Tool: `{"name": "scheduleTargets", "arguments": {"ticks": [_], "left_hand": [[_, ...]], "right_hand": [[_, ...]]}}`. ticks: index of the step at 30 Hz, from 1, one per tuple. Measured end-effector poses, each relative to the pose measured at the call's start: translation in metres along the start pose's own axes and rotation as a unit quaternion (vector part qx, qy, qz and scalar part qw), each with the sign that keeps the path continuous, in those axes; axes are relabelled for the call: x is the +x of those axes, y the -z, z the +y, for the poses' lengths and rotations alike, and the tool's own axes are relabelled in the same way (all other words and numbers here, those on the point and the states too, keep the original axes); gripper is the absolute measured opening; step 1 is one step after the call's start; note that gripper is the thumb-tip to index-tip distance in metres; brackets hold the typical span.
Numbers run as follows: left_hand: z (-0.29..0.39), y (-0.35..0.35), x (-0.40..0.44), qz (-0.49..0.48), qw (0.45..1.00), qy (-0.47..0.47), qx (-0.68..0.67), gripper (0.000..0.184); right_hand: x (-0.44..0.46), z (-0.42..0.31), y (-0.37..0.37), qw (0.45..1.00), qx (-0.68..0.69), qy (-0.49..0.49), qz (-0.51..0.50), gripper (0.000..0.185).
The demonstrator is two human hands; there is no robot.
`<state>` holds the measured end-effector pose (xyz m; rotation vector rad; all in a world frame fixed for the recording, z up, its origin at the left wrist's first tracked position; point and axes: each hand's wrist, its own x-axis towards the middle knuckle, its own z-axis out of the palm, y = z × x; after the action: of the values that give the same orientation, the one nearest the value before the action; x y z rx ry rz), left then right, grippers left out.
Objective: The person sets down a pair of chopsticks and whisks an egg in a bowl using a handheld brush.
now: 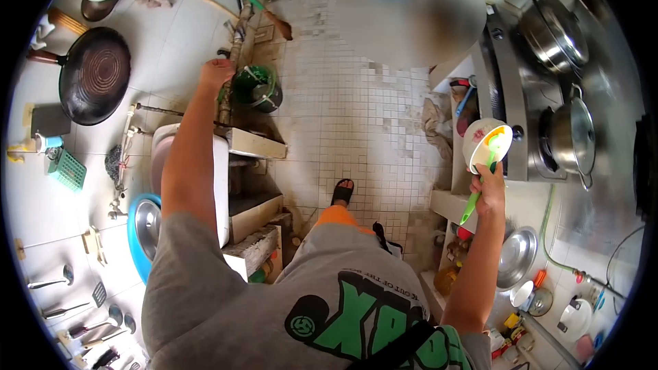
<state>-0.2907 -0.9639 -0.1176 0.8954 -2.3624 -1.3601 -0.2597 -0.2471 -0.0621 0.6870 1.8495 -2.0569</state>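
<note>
In the head view my right hand (488, 192) holds a white bowl (478, 138) with a floral mark, tilted on its side, together with a green brush-like utensil (471, 207). The utensil's pale head lies inside the bowl, near something orange-yellow. My left arm stretches forward at the left, and my left hand (218, 72) is closed at the pipes and tap by the wall. What its fingers grip is too small to make out. Just beside it and lower is a dark green bucket (259, 89).
Steel pots (554, 31) stand on the stove (506, 82) at the right. At the left are a sink (221, 185), a blue basin (135, 233) and a hanging black pan (96, 75). A cloth (433, 123) lies by the right cabinet. A blurred area covers the top.
</note>
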Motion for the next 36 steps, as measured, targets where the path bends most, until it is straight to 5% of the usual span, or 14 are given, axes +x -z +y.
{"name": "scheduleTargets", "arguments": {"ticks": [4, 10, 13, 16, 19, 26, 32, 36], "left_hand": [[-0.008, 0.034, 0.038, 0.063, 0.96, 0.038, 0.27, 0.053], [0.009, 0.023, 0.064, 0.104, 0.965, 0.049, 0.237, 0.046], [0.022, -0.065, 0.055, -0.094, 0.989, -0.062, 0.1, 0.022], [0.111, -0.204, -0.069, -0.364, 0.928, -0.082, -0.013, 0.023], [0.189, -0.32, -0.225, -0.612, 0.778, -0.138, -0.044, 0.035], [0.284, -0.464, -0.521, -0.824, 0.558, 0.004, -0.103, 0.079], [0.294, -0.531, -0.634, -0.819, 0.567, 0.007, -0.083, 0.063], [0.293, -0.563, -0.677, -0.776, 0.623, -0.093, -0.009, 0.064]], "right_hand": [[0.007, -0.008, -0.024, 1.0, -0.007, 0.0, 0.001, 0.038], [-0.002, -0.009, -0.012, 0.999, -0.029, 0.0, 0.044, 0.037], [-0.012, 0.008, 0.021, 0.996, -0.031, 0.011, 0.078, 0.038], [-0.036, 0.025, 0.053, 0.993, -0.018, 0.005, 0.12, 0.044], [-0.066, 0.046, 0.095, 0.982, 0.05, 0.034, 0.179, 0.039], [-0.142, 0.095, 0.213, 0.954, 0.026, -0.025, 0.298, 0.066], [-0.18, 0.115, 0.314, 0.953, 0.022, -0.054, 0.298, 0.076], [-0.189, 0.13, 0.362, 0.951, -0.109, -0.018, 0.288, 0.075]]}}
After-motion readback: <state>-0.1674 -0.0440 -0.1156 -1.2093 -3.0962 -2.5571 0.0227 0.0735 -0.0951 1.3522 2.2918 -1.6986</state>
